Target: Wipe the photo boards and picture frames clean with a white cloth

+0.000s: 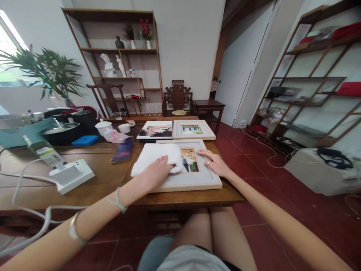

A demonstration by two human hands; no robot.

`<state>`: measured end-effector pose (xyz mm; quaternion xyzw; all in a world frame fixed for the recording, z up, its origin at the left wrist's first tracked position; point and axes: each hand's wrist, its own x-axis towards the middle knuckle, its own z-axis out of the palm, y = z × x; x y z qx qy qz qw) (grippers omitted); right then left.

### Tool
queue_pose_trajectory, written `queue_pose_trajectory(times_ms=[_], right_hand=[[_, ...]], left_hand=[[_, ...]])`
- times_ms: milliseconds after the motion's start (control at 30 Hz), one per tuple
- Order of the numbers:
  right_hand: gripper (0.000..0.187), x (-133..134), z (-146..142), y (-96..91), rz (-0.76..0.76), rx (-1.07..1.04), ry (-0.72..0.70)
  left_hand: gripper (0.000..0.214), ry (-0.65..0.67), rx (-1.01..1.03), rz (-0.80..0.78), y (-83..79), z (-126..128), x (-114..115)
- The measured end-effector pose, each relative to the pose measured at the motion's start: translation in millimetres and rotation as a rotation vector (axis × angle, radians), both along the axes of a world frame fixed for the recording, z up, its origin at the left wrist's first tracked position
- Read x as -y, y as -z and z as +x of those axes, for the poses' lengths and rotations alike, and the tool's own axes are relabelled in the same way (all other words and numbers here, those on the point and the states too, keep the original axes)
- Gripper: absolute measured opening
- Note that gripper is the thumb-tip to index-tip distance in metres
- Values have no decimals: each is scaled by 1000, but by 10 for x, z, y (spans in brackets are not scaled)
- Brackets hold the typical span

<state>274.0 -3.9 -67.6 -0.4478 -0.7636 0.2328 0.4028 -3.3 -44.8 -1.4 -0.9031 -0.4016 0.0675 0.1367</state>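
A light wooden picture frame [194, 184] with a grey mat and a small photo lies flat on the wooden table [113, 165] in front of me. My left hand [155, 174] presses a folded white cloth [153, 155] onto the frame's left half, fingers curled over the cloth. My right hand [213, 162] rests flat on the frame's right side, fingers stretched out, a ring on one finger. Two more pictures lie behind it: an unframed print [155, 130] and a second light frame [193, 130].
A phone [122, 151] lies left of the cloth. A white power strip [72, 175] with cables sits at the left, near black pots [60, 131], white cups and a blue box [84, 140]. Shelves line the back and right walls; a grey bag [321, 171] sits on the red floor.
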Motion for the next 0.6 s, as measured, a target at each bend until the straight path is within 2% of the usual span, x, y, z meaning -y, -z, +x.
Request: queue_pose_trajectory(times_ms=[133, 233, 300, 400, 500, 600], right_hand=[[54, 8, -6, -19, 3, 11, -4], [56, 5, 1, -21, 17, 11, -23], [58, -1, 11, -12, 28, 7, -35], [59, -9, 26, 7, 43, 6, -50], [59, -12, 33, 23, 56, 1, -61], [58, -13, 32, 30, 60, -5, -56]], left_hand=[[37, 133, 60, -34, 59, -113, 337], [41, 107, 103, -31, 78, -86, 337], [42, 33, 83, -37, 64, -3, 189], [41, -65, 70, -11, 24, 128, -188], [35, -86, 86, 10, -10, 187, -588], [29, -68, 72, -38, -31, 194, -828]])
